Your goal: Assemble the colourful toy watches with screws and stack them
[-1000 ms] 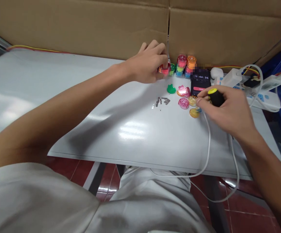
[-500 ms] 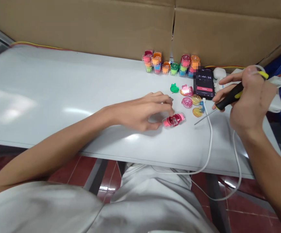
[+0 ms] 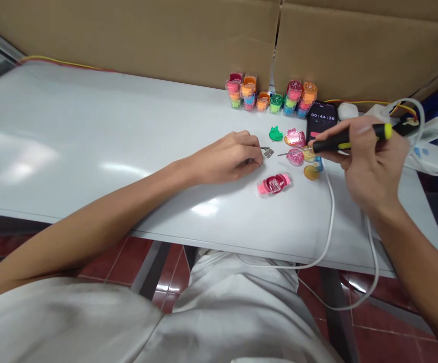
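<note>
In my right hand [image 3: 375,166] is a screwdriver [image 3: 345,140] with a black and yellow handle, its shaft pointing left over the loose plastic parts. My left hand [image 3: 234,159] rests on the table with fingers curled down, beside small flat metal pieces [image 3: 268,152]. Its fingertips are partly hidden, so I cannot make out what they hold. Nearer to me lies a pink and red watch-shaped plastic piece [image 3: 274,184], apart from both hands. Around the screwdriver tip are a green plastic part [image 3: 275,133], pink round parts [image 3: 295,157] and a yellow disc [image 3: 311,172].
Stacks of colourful watch-shaped pieces [image 3: 249,93] stand by the cardboard wall [image 3: 146,40]. A phone [image 3: 322,118] showing a timer lies behind my right hand. A white cable [image 3: 330,217] loops over the table's front edge. A power strip [image 3: 426,154] sits at the right.
My left hand has moved off the pink and red piece, back toward the metal pieces, its fingers curling in. My right hand has brought the screwdriver left and raised its tip toward them.
</note>
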The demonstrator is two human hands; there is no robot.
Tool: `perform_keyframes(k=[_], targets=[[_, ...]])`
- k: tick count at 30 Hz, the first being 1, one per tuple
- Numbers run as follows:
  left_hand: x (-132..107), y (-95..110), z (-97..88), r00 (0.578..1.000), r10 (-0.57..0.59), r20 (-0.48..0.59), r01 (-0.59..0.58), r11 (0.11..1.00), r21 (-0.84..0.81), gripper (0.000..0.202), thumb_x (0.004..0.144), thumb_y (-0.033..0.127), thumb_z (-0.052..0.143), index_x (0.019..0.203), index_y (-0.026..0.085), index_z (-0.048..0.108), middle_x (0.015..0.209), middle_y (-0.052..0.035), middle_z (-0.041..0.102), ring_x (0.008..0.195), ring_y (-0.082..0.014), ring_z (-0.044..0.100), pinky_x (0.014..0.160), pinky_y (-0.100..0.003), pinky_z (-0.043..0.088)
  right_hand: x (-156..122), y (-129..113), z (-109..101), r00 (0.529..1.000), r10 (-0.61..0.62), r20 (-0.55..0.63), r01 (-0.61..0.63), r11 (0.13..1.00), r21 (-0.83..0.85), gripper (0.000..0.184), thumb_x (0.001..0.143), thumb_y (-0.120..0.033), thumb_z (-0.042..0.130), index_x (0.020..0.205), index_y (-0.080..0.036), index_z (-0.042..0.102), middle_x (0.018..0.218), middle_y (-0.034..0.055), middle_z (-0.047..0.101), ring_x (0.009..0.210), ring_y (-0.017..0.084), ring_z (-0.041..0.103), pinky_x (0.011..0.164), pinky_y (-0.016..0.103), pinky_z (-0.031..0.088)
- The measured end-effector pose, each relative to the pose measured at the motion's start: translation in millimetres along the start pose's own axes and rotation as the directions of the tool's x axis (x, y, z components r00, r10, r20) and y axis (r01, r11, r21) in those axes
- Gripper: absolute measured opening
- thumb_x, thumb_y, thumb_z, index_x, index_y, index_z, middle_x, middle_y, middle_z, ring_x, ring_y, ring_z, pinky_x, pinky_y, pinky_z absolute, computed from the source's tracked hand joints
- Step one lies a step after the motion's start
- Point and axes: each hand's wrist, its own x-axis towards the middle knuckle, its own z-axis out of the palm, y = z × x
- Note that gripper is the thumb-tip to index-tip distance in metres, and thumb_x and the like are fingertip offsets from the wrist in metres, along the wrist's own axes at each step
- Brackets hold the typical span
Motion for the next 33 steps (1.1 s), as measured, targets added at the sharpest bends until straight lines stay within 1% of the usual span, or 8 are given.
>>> perform_keyframes(k=[5, 9, 13, 18, 23, 28, 30, 33], targets=[[0.3, 0.1, 0.9, 1.000, -0.011, -0.016, 0.011, 1.000, 0.007, 0.025, 0.103, 0.024, 0.051, 0.103, 0.018, 0.075, 0.100, -0.0088, 0.069, 0.095, -0.0227, 0.062, 0.091, -0.037, 0.047, -5.8, 12.7, 5.2, 0.994, -0.034, 0.105, 0.030, 0.999, 0.042, 0.026, 0.098, -0.050, 0.066, 0.101, -0.025, 0.072, 0.103, 0.0045, 0.075, 0.100, 0.020, 0.075, 0.087, 0.039, 0.068], [1.2, 1.8, 0.8, 1.000, -0.014, -0.022, 0.014, 1.000, 0.012, 0.024, 0.101, 0.024, 0.053, 0.101, 0.017, 0.076, 0.097, -0.0088, 0.069, 0.091, -0.0226, 0.061, 0.087, -0.038, 0.048, -8.1, 15.7, 6.8, 0.990, -0.050, 0.133, 0.047, 0.998, 0.028, 0.022, 0.100, -0.047, 0.065, 0.108, -0.028, 0.071, 0.107, 0.0045, 0.074, 0.105, 0.021, 0.073, 0.094, 0.041, 0.065], [2.1, 3.9, 0.8, 0.999, -0.024, -0.041, 0.023, 1.000, -0.007, 0.024, 0.100, 0.024, 0.054, 0.100, 0.017, 0.077, 0.095, -0.0086, 0.069, 0.090, -0.0223, 0.061, 0.088, -0.039, 0.048, -8.4, 15.5, 6.0, 0.986, -0.039, 0.161, 0.038, 0.999, 0.009, 0.018, 0.100, -0.045, 0.065, 0.108, -0.030, 0.072, 0.106, 0.0047, 0.074, 0.107, 0.023, 0.073, 0.096, 0.043, 0.064], [3.1, 4.6, 2.5, 0.994, -0.048, -0.100, 0.046, 0.999, -0.028, 0.025, 0.099, 0.025, 0.054, 0.102, 0.017, 0.077, 0.099, -0.0095, 0.070, 0.094, -0.0229, 0.063, 0.090, -0.040, 0.050, -8.2, 14.7, 6.2, 0.986, -0.030, 0.165, 0.032, 0.999, -0.010, 0.020, 0.099, -0.047, 0.065, 0.108, -0.030, 0.072, 0.106, 0.0047, 0.074, 0.108, 0.023, 0.073, 0.098, 0.043, 0.063], [3.4, 3.3, 3.7, 0.992, -0.066, -0.104, 0.062, 0.997, -0.038, 0.025, 0.098, 0.025, 0.055, 0.105, 0.017, 0.077, 0.102, -0.0103, 0.071, 0.096, -0.0236, 0.063, 0.092, -0.041, 0.050, -10.3, 10.4, 8.7, 0.988, -0.022, 0.151, 0.025, 0.999, -0.022, 0.025, 0.097, -0.051, 0.067, 0.106, -0.027, 0.071, 0.106, 0.0043, 0.074, 0.109, 0.022, 0.072, 0.098, 0.045, 0.063], [2.9, 1.4, 8.0, 0.987, -0.073, -0.142, 0.070, 0.997, -0.028, 0.024, 0.098, 0.028, 0.056, 0.107, 0.018, 0.076, 0.104, -0.0103, 0.070, 0.098, -0.0246, 0.062, 0.088, -0.039, 0.051, -12.0, 2.0, 9.0, 0.989, -0.017, 0.146, 0.026, 0.998, -0.057, 0.023, 0.099, -0.049, 0.064, 0.105, -0.028, 0.072, 0.106, 0.0045, 0.074, 0.106, 0.022, 0.073, 0.095, 0.044, 0.064], [2.8, 0.8, 10.7, 0.984, -0.074, -0.163, 0.072, 0.997, -0.019, 0.024, 0.099, 0.028, 0.057, 0.110, 0.019, 0.075, 0.105, -0.0101, 0.070, 0.099, -0.0246, 0.061, 0.087, -0.039, 0.050, -12.5, -0.9, 9.4, 0.991, -0.045, 0.130, 0.051, 0.998, -0.042, 0.024, 0.099, -0.048, 0.064, 0.104, -0.026, 0.072, 0.104, 0.0049, 0.075, 0.103, 0.022, 0.073, 0.093, 0.044, 0.064], [2.9, 0.6, 14.1, 0.980, -0.075, -0.182, 0.073, 0.997, -0.019, 0.023, 0.099, 0.028, 0.057, 0.112, 0.021, 0.075, 0.106, -0.0090, 0.070, 0.099, -0.0237, 0.062, 0.089, -0.039, 0.050, -13.7, -4.0, 10.7, 0.990, -0.034, 0.136, 0.036, 0.999, -0.014, 0.021, 0.099, -0.047, 0.064, 0.104, -0.028, 0.073, 0.104, 0.0038, 0.075, 0.103, 0.021, 0.073, 0.090, 0.042, 0.066]])
